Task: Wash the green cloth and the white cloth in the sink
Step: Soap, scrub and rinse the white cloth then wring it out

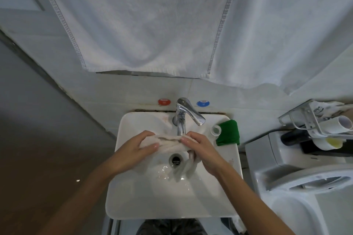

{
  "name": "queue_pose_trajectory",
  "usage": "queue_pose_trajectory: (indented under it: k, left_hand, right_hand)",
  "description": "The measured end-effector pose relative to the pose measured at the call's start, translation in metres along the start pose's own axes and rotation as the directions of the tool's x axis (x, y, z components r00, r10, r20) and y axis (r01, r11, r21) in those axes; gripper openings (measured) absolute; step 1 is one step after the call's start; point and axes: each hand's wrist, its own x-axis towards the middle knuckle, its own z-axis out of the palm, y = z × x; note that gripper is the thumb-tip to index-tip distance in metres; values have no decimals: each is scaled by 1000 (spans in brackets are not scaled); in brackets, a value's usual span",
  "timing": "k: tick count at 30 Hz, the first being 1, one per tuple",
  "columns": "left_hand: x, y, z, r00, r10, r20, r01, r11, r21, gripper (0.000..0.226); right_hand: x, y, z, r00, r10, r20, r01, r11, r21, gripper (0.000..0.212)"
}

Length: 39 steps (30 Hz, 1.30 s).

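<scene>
Mid-frame over the glossy white sink, left hand and right hand both clutch the wet, bunched white cloth under the chrome faucet, while the folded green cloth sits on the basin's upper-right rim.

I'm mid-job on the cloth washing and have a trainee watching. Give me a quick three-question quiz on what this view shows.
1. True or false: the green cloth lies in the basin under the faucet.
2. Which cloth do the left hand and right hand hold? A) green B) white C) none
3. Fill in: part of the white cloth hangs down beside the ____ in the sink.

Key:
1. False. It sits on the sink's back right rim, beside a small clear cup.
2. B. Both hands grip it, stretched between them.
3. Drain.
</scene>
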Motion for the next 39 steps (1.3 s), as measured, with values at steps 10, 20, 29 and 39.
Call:
queue_pose_trajectory:
  k: [10, 20, 29, 39]
  left_hand:
    - [33, 47, 66, 638, -252, -728, -64, 925, -376, 44]
    - [42, 46, 64, 656, -284, -700, -25, 918, -396, 45]
    - [45, 64, 68, 669, -339, -661, -5, 888, -460, 40]
    - [44, 69, 63, 626, -432, -649, -12, 827, -562, 32]
  right_hand:
    - [12, -18, 96, 923, 79, -377, 75, 923, 377, 38]
    - [11, -23, 90, 919, 43, -393, 49, 974, 222, 34]
    - [4, -26, 77, 926, 201, -320, -98, 945, 311, 22]
    - [5, -35, 76, 943, 61, -328, -16, 990, 137, 28]
